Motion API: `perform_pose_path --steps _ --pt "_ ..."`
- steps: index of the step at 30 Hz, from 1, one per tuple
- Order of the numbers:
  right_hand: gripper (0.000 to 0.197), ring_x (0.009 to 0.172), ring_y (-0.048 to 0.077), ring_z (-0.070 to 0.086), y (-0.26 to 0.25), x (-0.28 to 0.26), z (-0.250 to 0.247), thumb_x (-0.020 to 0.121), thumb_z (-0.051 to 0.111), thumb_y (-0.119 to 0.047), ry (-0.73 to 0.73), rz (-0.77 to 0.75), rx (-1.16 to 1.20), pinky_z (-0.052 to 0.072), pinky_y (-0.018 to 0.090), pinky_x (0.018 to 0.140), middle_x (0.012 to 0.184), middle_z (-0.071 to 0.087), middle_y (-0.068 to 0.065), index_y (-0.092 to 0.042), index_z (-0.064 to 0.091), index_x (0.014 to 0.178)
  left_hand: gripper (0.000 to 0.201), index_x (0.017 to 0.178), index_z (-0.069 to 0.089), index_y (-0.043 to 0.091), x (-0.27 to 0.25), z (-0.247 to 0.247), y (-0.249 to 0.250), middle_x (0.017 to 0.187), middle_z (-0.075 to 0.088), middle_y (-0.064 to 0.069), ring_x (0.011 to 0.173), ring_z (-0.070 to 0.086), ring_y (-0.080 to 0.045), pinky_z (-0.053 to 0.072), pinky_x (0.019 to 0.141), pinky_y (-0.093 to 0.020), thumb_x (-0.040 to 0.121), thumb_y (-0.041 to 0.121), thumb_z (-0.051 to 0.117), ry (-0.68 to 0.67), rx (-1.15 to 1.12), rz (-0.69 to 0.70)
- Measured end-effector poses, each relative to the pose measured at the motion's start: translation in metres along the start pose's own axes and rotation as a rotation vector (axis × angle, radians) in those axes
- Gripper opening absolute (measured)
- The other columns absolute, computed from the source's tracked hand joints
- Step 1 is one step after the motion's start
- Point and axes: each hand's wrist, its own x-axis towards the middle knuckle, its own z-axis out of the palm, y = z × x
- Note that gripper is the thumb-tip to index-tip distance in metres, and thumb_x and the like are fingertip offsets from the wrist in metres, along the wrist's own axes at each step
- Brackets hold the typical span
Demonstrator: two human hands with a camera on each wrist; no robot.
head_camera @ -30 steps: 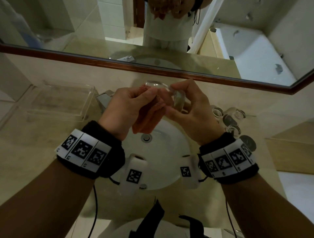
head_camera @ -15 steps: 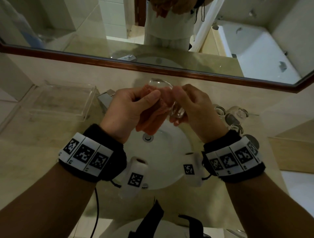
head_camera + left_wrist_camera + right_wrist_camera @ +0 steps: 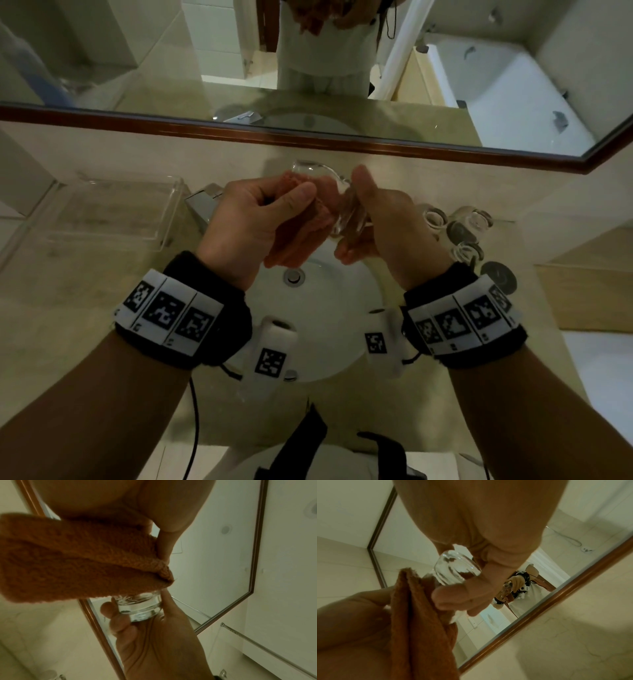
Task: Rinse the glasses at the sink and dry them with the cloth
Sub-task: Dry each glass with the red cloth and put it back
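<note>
Over the white sink basin [image 3: 329, 308] both hands work on one clear glass [image 3: 346, 214]. My right hand [image 3: 383, 219] grips the glass by its thick base [image 3: 142, 608], thumb on top. An orange cloth [image 3: 308, 219] is wrapped around the glass's upper part, and my left hand [image 3: 253, 219] pinches that cloth [image 3: 77, 561] against it. The glass base [image 3: 453, 569] shows clearly in the right wrist view, with the cloth [image 3: 419, 615] hanging beside it. The glass's mouth is hidden by the cloth.
Several other clear glasses [image 3: 459, 229] stand on the beige counter right of the basin, near a round dark disc [image 3: 498, 275]. A clear plastic tray [image 3: 113, 209] lies at the left. The faucet [image 3: 202, 202] sits behind my left hand. A framed mirror [image 3: 308, 68] runs along the back.
The cloth has been pushed further around the glass and the glass has turned in my right hand. Both hands stayed over the basin.
</note>
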Motion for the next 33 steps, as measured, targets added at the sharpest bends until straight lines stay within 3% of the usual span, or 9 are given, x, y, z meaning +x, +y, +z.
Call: perform_pose_path --steps 4,9,13,16,18,23,26,30,33 --pt "0.027 0.078 0.021 0.073 0.006 0.001 -0.004 0.098 0.060 -0.035 0.000 -0.148 0.007 0.062 0.037 0.073 0.094 0.071 0.010 -0.010 0.062 0.107 0.031 0.095 0.069 -0.006 0.003 -0.001 0.001 0.073 0.069 -0.016 0.055 0.065 -0.018 0.049 0.051 -0.022 0.090 0.023 0.064 -0.007 0.004 0.014" --pt "0.050 0.102 0.019 0.070 0.012 0.002 -0.009 0.073 0.089 -0.017 0.059 -0.366 -0.125 0.061 0.040 0.088 0.116 0.066 -0.002 -0.020 0.059 0.113 0.035 0.100 0.071 -0.003 0.006 0.001 0.002 0.072 0.074 -0.008 0.058 0.068 -0.017 0.052 0.052 -0.023 0.081 0.025 0.065 0.017 -0.044 0.013" --pt "0.045 0.097 0.020 0.072 0.007 0.000 -0.008 0.081 0.081 -0.033 0.067 -0.314 -0.034 0.061 0.043 0.086 0.114 0.066 0.003 -0.016 0.059 0.117 0.026 0.091 0.071 0.000 0.007 0.000 0.001 0.070 0.071 -0.009 0.054 0.066 -0.019 0.051 0.049 -0.026 0.084 0.024 0.065 -0.013 -0.016 0.042" --pt "0.063 0.080 0.025 0.075 -0.001 -0.001 -0.006 0.085 0.051 -0.063 0.021 -0.072 0.009 0.065 0.045 0.074 0.101 0.071 0.014 -0.008 0.061 0.113 0.025 0.091 0.070 -0.001 0.006 0.003 0.000 0.064 0.070 -0.003 0.049 0.064 -0.014 0.049 0.047 -0.021 0.083 0.022 0.063 -0.033 -0.007 0.053" --pt "0.064 0.067 0.027 0.073 -0.001 -0.001 -0.007 0.094 0.043 -0.061 -0.017 -0.025 -0.042 0.064 0.041 0.067 0.088 0.072 0.018 -0.001 0.064 0.106 0.027 0.093 0.070 0.001 0.005 0.004 -0.001 0.066 0.071 -0.001 0.052 0.066 -0.012 0.049 0.047 -0.018 0.083 0.024 0.062 -0.034 0.007 0.042" --pt "0.030 0.087 0.023 0.073 0.008 0.001 -0.011 0.093 0.069 -0.032 0.032 -0.221 -0.071 0.064 0.044 0.077 0.101 0.070 0.008 -0.012 0.060 0.114 0.032 0.098 0.071 -0.004 0.008 0.003 -0.001 0.070 0.072 -0.007 0.056 0.067 -0.015 0.051 0.051 -0.020 0.085 0.024 0.062 -0.027 0.003 0.038" --pt "0.047 0.098 0.019 0.070 0.013 0.001 -0.013 0.076 0.088 -0.020 0.082 -0.350 -0.128 0.062 0.042 0.086 0.115 0.067 -0.001 -0.019 0.059 0.114 0.025 0.092 0.076 0.008 0.011 0.004 -0.001 0.078 0.076 -0.007 0.070 0.071 -0.020 0.058 0.062 -0.030 0.081 0.027 0.064 -0.017 -0.022 0.029" --pt "0.058 0.101 0.016 0.069 0.013 0.001 -0.015 0.070 0.091 -0.028 0.094 -0.382 -0.146 0.060 0.040 0.089 0.117 0.066 -0.004 -0.020 0.058 0.117 0.020 0.088 0.078 0.015 0.011 0.002 0.000 0.079 0.076 -0.006 0.073 0.072 -0.021 0.060 0.064 -0.034 0.082 0.028 0.064 -0.035 -0.012 0.043" --pt "0.065 0.096 0.018 0.072 0.007 0.000 -0.012 0.077 0.074 -0.051 0.070 -0.216 -0.067 0.063 0.037 0.080 0.117 0.066 0.003 -0.015 0.054 0.127 0.023 0.094 0.077 0.008 0.011 0.002 -0.001 0.069 0.071 -0.004 0.059 0.067 -0.020 0.055 0.054 -0.034 0.087 0.028 0.067 -0.076 0.018 0.064"
